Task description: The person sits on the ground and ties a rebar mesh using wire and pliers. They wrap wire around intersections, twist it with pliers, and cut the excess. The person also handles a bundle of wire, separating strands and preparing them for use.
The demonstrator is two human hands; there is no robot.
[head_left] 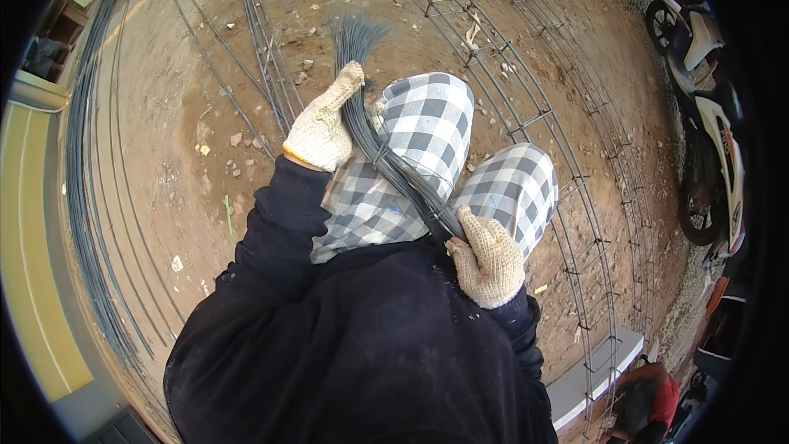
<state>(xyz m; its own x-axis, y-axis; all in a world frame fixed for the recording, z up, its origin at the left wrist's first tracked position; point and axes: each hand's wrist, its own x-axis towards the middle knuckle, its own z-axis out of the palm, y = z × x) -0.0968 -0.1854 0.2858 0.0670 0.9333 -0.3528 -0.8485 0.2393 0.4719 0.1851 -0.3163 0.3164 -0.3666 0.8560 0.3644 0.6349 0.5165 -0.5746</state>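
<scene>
Wire bundle (408, 183) held at two points

It lies aslant over checked trousers (431, 103). The gloved left hand (322, 127) is wrapped around it below the splayed upper tips; the gloved right hand (491, 261) pinches its lower end. A steel-bar cage (549, 112) lies to the right.

From my remote seat I see bare brown dirt ground (164, 119), darker in patches and scattered with small stones (236, 139). Along its left side lies a long, thick bundle of dark rods (76, 156). A smaller bunch of rods (261, 39) lies farther in, beside 2 single rods (216, 66). On the right I make out 2 long wire frames (538, 117). A green strip (229, 215), a pale scrap (177, 264) and a yellow scrap (541, 289) also lie on the dirt.
</scene>
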